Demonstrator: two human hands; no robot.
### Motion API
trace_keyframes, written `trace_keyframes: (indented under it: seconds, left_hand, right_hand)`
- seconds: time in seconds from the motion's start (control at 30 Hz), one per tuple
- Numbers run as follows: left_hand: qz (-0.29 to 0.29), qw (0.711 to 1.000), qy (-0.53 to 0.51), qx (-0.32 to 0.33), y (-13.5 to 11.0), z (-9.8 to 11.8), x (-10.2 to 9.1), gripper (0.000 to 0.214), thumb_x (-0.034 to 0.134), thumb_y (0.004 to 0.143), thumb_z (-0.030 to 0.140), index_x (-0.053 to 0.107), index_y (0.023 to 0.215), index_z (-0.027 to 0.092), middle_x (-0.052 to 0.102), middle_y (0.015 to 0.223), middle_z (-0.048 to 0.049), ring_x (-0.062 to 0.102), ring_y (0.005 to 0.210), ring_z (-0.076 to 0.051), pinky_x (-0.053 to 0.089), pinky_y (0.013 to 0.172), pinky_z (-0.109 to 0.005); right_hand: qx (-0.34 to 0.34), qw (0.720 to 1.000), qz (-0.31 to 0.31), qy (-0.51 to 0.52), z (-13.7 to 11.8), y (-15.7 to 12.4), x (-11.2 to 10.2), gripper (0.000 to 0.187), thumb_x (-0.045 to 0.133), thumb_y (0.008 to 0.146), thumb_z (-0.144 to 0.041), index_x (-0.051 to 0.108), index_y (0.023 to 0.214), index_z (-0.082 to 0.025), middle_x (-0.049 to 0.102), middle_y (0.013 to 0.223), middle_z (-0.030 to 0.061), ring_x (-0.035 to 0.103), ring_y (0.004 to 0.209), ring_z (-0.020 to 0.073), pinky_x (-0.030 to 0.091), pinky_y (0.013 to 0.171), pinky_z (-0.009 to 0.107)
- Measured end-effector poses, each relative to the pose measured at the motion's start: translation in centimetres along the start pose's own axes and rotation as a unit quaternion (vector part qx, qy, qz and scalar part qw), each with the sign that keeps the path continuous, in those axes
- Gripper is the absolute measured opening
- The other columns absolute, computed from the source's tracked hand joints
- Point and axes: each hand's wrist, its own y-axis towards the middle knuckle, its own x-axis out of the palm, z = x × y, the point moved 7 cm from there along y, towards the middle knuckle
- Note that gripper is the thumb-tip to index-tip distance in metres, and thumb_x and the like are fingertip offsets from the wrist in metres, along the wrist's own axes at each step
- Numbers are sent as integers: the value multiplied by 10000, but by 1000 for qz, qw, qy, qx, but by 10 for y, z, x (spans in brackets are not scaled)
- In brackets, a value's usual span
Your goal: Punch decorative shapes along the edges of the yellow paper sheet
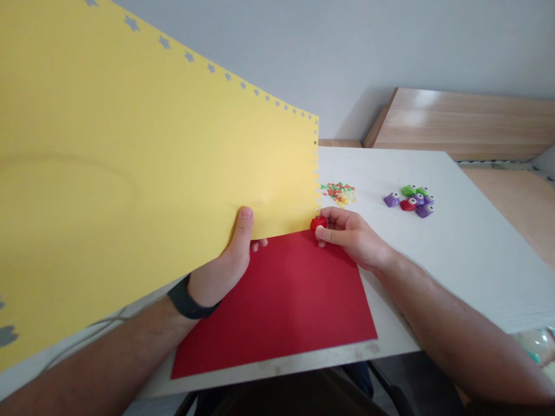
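My left hand (225, 263) pinches the lower edge of a large yellow paper sheet (130, 173), thumb on top, and holds it lifted and tilted above the table. Star-shaped holes run along the sheet's top and right edges. My right hand (351, 234) grips a small red craft punch (318, 222) at the yellow sheet's lower right corner. Under both hands a red paper sheet (281, 300) lies flat on the white table (468, 254). A black band sits on my left wrist.
A small heap of coloured paper cut-outs (340, 192) lies beyond my right hand. Further right is a cluster of purple, green and red punches (411, 200). A wooden board (459, 124) leans at the back right against the wall.
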Motion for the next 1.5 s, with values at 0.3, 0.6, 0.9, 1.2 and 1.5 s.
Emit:
trace_keyframes:
  seconds: [0.3,0.6,0.9,1.2,1.5]
  left_hand:
    - [1,1000,10,0,0,1,0,606,488,1029,651,653,619,237,740,675,-13,721,687,-174,587,975,-293]
    - [-3,1000,13,-11,3,-5,1,645,460,1004,712,645,611,236,753,689,-25,714,673,-180,567,995,-303]
    - [3,1000,-1,-22,2,-9,0,659,483,976,765,682,651,227,748,690,-16,720,676,-180,560,1009,-324]
    - [7,1000,3,-27,2,-2,0,655,466,990,724,667,622,221,734,654,-29,709,626,-178,625,770,-290]
    - [7,1000,-7,-22,3,-8,1,664,443,1023,715,675,650,216,724,645,-20,690,607,-160,605,821,-280]
  right_hand:
    - [0,999,-6,50,0,-2,-2,357,901,789,-343,726,1060,-192,725,899,30,599,720,154,466,727,327]
    - [13,994,-2,104,1,-1,0,320,874,760,-258,748,1042,-178,720,861,36,621,724,166,479,725,327]
    - [12,994,-5,110,4,0,-1,297,823,769,-212,752,1055,-178,725,845,39,654,763,179,494,724,316]
    - [17,994,3,111,4,-1,-2,320,828,755,-214,753,1063,-171,739,872,51,662,765,179,501,720,317]
    - [30,991,20,126,3,-1,-3,350,839,734,-211,731,1065,-173,747,950,59,678,779,182,506,712,326]
